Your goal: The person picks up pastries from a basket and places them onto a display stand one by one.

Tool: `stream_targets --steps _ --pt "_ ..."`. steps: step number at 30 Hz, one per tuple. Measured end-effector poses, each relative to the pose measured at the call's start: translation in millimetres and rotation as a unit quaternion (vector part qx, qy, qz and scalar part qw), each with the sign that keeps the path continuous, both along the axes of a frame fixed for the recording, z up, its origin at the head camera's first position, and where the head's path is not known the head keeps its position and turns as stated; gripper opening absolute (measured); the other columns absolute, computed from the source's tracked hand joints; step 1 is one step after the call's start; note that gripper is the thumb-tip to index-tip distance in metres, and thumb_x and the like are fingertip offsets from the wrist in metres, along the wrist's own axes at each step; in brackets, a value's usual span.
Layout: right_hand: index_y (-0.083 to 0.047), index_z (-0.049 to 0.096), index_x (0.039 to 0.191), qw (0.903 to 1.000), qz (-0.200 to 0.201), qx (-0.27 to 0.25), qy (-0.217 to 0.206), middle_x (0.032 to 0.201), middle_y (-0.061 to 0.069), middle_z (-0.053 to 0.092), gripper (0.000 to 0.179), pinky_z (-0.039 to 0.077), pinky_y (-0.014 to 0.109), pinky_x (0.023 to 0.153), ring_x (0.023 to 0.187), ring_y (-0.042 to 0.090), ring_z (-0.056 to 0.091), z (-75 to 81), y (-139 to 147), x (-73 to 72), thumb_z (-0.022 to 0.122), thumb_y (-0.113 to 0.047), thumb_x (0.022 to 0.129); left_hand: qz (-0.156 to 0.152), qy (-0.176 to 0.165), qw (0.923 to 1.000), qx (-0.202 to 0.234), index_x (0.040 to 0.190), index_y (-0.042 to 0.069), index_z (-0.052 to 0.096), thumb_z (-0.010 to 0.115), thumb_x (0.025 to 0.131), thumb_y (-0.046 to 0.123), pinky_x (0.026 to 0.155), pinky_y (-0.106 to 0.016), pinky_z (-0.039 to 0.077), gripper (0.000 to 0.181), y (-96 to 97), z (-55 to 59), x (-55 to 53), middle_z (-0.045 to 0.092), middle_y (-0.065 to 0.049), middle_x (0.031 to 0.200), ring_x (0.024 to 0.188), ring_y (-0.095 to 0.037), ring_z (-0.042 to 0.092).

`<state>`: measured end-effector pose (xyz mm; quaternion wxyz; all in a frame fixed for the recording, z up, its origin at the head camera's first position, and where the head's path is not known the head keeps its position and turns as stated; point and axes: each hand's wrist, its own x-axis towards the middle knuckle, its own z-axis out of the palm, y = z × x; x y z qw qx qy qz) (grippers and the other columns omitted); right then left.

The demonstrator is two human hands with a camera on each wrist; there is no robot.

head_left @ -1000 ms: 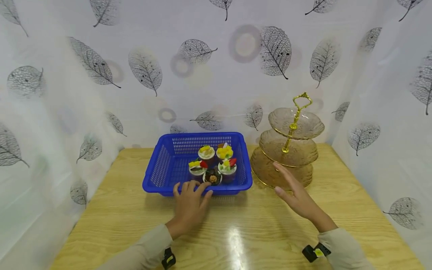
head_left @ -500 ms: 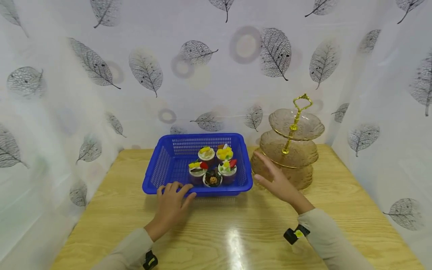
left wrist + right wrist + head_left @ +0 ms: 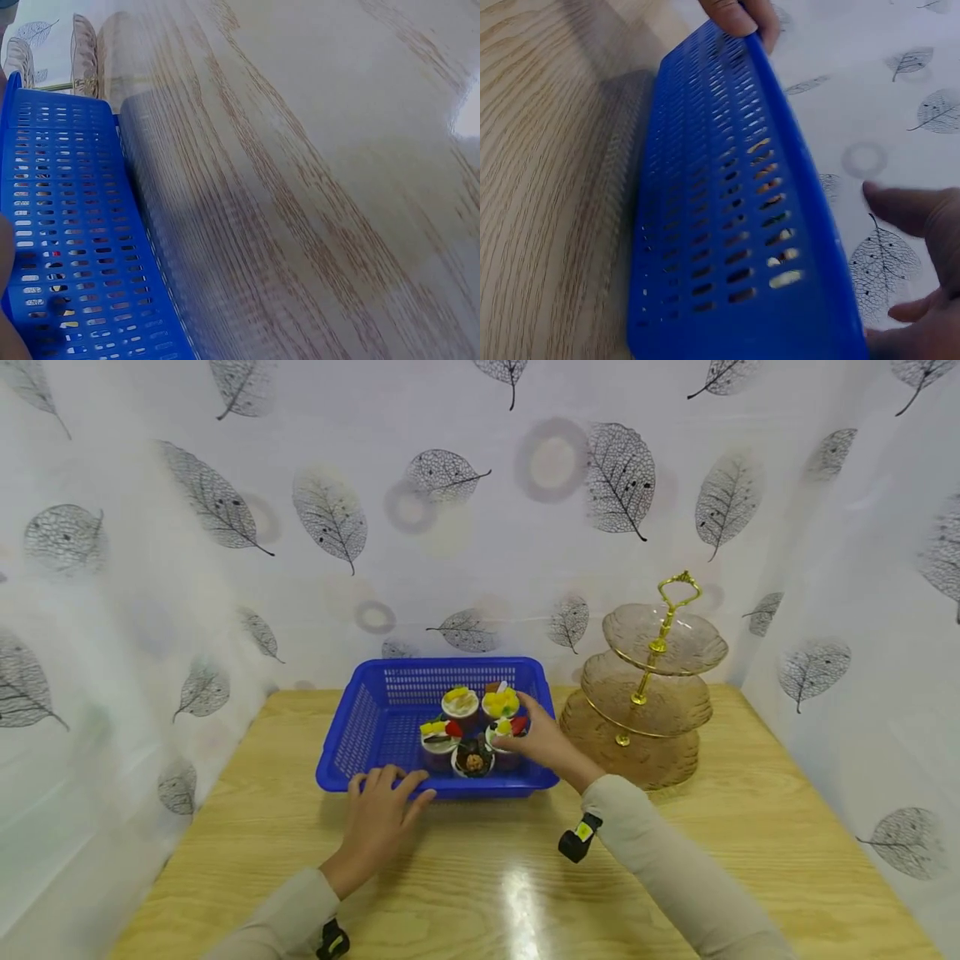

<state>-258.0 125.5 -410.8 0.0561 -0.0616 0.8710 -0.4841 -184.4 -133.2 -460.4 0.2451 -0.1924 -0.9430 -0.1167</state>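
A blue perforated plastic basket holds several cupcakes in its right part. My left hand grips the basket's front rim, its fingers bent over the edge and its thumb on the outer wall. My right hand reaches over the basket's right end, fingers and thumb parted beside a cupcake with a red piece and green fruit on top. Behind it stands a cupcake topped with yellow chunks. A dark cupcake with a walnut-like piece sits at the front. The right wrist view shows the right thumb and fingers apart above the rim.
A three-tier cake stand with see-through, gold-edged plates and a gold handle stands right of the basket, beside the right forearm. The wooden table runs back to a white leaf-printed curtain.
My right hand has moved left from in front of the cake stand to over the cupcakes. My left hand shifted left along the basket's front rim, then stayed.
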Motion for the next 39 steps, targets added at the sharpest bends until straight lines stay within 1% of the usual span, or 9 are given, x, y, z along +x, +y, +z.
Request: stream_targets --steps 4,7,11,19,24,28,31,33,39 --pt "0.001 0.021 0.137 0.9975 -0.036 0.054 0.028 0.133 0.023 0.035 0.095 0.031 0.044 0.097 0.119 0.035 0.038 -12.4 -9.4 -9.6 0.078 -0.022 0.065 -0.001 0.004 1.0 0.003 0.106 0.028 0.061 0.044 0.087 0.052 0.082 -0.05 0.029 0.035 0.4 -1.2 0.6 0.057 -0.001 0.091 0.09 -0.022 0.05" --pt "0.008 0.03 0.129 0.9968 -0.044 0.045 0.049 0.118 0.026 0.046 0.086 0.036 0.043 0.093 0.107 0.036 0.047 -17.8 -14.1 -12.0 0.078 -0.011 0.06 -0.002 0.004 1.0 0.004 0.106 0.028 0.061 0.045 0.087 0.052 0.081 -0.049 0.029 0.034 1.0 -1.1 1.1 0.057 -0.001 0.091 0.09 -0.022 0.05" --pt "0.01 0.033 0.124 0.9962 -0.062 0.042 0.044 0.109 0.025 0.052 0.079 0.037 0.043 0.091 0.101 0.036 0.05 -20.2 -19.9 -10.1 0.074 -0.001 0.058 -0.001 -0.005 1.0 0.001 0.107 0.03 0.06 0.043 0.087 0.052 0.082 -0.049 0.029 0.034 2.2 -0.8 1.6 0.057 -0.001 0.091 0.09 -0.021 0.05" --pt "0.009 0.038 0.114 0.9822 -0.092 0.16 0.037 0.102 0.024 0.052 0.071 0.041 0.044 0.085 0.097 0.037 0.052 -23.8 -24.4 -11.5 0.078 -0.02 0.063 -0.003 -0.007 1.0 0.006 0.107 0.028 0.061 0.044 0.088 0.051 0.082 -0.05 0.029 0.035 3.8 0.1 1.2 0.056 -0.002 0.091 0.09 -0.022 0.05" --pt "0.007 0.04 0.111 0.9751 -0.099 0.196 0.03 0.1 0.022 0.051 0.068 0.042 0.044 0.082 0.093 0.036 0.052 -18.5 -26.3 -9.8 0.078 -0.019 0.061 -0.004 -0.006 1.0 0.006 0.107 0.028 0.061 0.044 0.088 0.051 0.082 -0.05 0.028 0.034 4.3 0.7 1.5 0.056 -0.002 0.091 0.09 -0.023 0.05" --pt "0.007 0.038 0.111 0.9707 -0.089 0.219 0.044 0.101 0.023 0.047 0.069 0.043 0.045 0.078 0.089 0.036 0.052 -7.6 -25.7 -7.1 0.078 -0.02 0.062 -0.002 -0.011 0.9999 0.003 0.108 0.029 0.06 0.043 0.088 0.051 0.083 -0.051 0.028 0.034 4.4 0.2 1.2 0.055 -0.001 0.092 0.091 -0.023 0.05" --pt "0.007 0.038 0.11 0.9715 -0.078 0.216 0.06 0.101 0.023 0.045 0.071 0.043 0.046 0.077 0.087 0.035 0.05 4.3 -23.9 -5.3 0.078 -0.024 0.061 -0.001 -0.013 0.9999 0.007 0.108 0.029 0.06 0.044 0.088 0.051 0.083 -0.051 0.027 0.034 4.0 0.2 1.2 0.055 -0.002 0.093 0.09 -0.024 0.05" --pt "0.007 0.039 0.111 0.9761 -0.073 0.195 0.062 0.099 0.021 0.046 0.073 0.043 0.044 0.076 0.086 0.033 0.05 11.4 -21.9 -4.6 0.08 -0.023 0.058 -0.001 -0.013 0.9999 0.01 0.108 0.028 0.06 0.045 0.087 0.05 0.083 -0.051 0.027 0.034 3.4 0.2 1.5 0.055 -0.002 0.093 0.09 -0.024 0.049" --pt "0.004 0.033 0.123 0.9939 -0.07 0.076 0.038 0.106 0.017 0.049 0.085 0.043 0.037 0.082 0.095 0.028 0.051 27.7 -13.0 -0.5 0.08 -0.018 0.056 0.0 -0.015 0.9998 0.01 0.109 0.027 0.06 0.045 0.088 0.05 0.083 -0.052 0.027 0.034 2.1 -0.6 1.9 0.055 -0.003 0.094 0.09 -0.025 0.049"
